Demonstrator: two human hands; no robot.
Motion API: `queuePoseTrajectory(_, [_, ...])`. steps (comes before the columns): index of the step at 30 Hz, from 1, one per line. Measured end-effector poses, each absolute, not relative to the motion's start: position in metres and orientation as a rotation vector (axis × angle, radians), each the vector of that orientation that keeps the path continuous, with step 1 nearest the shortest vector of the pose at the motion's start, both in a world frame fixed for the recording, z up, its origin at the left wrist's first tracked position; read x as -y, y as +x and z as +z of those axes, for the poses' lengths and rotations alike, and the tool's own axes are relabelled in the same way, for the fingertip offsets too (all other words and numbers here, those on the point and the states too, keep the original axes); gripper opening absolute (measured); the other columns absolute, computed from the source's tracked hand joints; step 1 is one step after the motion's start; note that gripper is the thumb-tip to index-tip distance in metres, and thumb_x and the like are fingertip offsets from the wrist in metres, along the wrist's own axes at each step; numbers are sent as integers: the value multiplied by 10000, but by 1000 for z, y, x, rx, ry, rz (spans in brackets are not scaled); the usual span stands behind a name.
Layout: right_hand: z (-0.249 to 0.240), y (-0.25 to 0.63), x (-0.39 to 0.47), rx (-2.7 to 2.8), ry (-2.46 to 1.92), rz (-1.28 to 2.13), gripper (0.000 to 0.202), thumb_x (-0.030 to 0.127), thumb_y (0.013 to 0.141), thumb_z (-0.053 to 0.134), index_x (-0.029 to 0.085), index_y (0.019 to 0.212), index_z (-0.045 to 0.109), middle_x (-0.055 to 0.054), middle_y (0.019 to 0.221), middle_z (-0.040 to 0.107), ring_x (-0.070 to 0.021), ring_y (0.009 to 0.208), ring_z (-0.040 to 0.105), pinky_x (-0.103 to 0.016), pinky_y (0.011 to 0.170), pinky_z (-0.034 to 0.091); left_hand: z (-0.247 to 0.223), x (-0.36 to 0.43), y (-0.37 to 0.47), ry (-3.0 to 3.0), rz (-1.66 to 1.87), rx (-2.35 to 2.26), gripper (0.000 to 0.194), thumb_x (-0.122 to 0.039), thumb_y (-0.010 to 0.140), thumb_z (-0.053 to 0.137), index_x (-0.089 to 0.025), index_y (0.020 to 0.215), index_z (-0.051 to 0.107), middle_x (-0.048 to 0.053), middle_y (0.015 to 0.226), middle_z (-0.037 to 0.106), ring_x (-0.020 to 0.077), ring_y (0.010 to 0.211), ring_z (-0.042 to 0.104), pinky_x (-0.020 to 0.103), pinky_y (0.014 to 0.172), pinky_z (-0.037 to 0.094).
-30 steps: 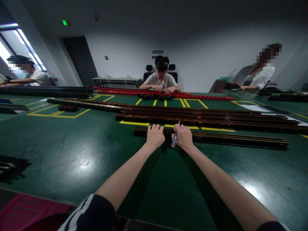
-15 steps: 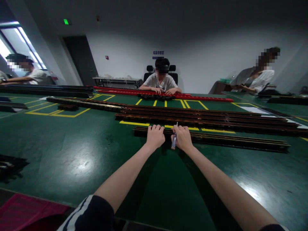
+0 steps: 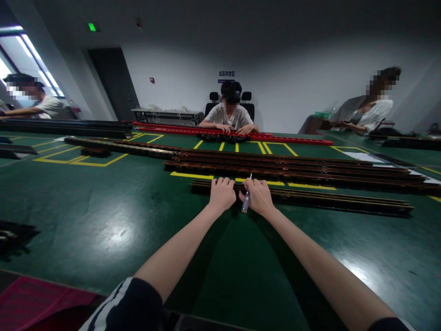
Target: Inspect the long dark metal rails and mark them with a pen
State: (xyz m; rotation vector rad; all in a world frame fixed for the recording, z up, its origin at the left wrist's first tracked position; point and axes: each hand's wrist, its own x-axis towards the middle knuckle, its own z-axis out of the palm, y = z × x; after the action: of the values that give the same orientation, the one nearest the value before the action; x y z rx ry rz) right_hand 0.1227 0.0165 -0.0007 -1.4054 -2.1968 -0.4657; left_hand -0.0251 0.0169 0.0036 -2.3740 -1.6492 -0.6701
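Note:
A long dark rail [image 3: 330, 202] with thin gold-coloured edges lies across the green table in front of me. My left hand [image 3: 222, 194] is closed over it, fingers curled across the far edge. Just to the right, my right hand [image 3: 259, 195] grips a small screwdriver [image 3: 245, 203] and rests against the same rail. The screwdriver has a translucent purplish handle that points down toward me, while its thin metal tip leans away. What lies under my fingers on the rail is hidden.
Beyond the rail lies a bundle of similar brown-black rails [image 3: 296, 172]. Yellow tape lines [image 3: 191, 175] mark the green table [image 3: 144, 216]. Across it a person [image 3: 227, 115] handles dark parts by red slotted strips [image 3: 296, 139]. Dark pieces [image 3: 15, 236] sit at the left edge.
My right hand has shifted slightly left along the rail, toward my left hand, and the screwdriver moved with it. My left hand stays in place on the rail.

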Motion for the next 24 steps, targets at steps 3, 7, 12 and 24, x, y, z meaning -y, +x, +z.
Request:
queuePoseTrajectory(3, [-2, 122, -17, 2170, -1375, -463, 129, 293, 809, 510, 165, 823, 513, -78, 767, 616, -211, 710, 515, -326, 716, 291, 3, -18, -25, -2391, -676, 1642, 349, -169, 881, 367, -157, 1093, 643, 101, 1124, 664, 253, 1043, 559, 436, 941, 375])
queuePoseTrajectory(7, [-2, 122, -18, 2141, -1361, -473, 60, 209, 747, 504, 179, 798, 493, -71, 747, 602, -212, 697, 505, -324, 719, 299, 2, -19, -25, -2391, -687, 1635, 376, -141, 867, 374, -160, 1156, 614, 97, 1155, 652, 246, 1082, 549, 436, 975, 356])
queuePoseTrajectory(12, [-2, 125, -18, 2184, -1323, -482, 166, 81, 672, 464, 184, 801, 485, -90, 778, 613, -234, 748, 515, -324, 731, 307, 1, -18, -25, -2313, -697, 1686, 369, -152, 863, 388, -163, 1147, 623, 99, 1141, 653, 261, 1102, 537, 482, 1058, 277])
queuePoseTrajectory(24, [-1, 128, -18, 2183, -1357, -444, 198, 30, 678, 424, 177, 793, 491, -98, 789, 622, -238, 769, 534, -324, 736, 328, 0, -20, -25, -2308, -677, 1704, 359, -156, 856, 396, -183, 1132, 624, 97, 1128, 652, 260, 1090, 541, 483, 1058, 297])
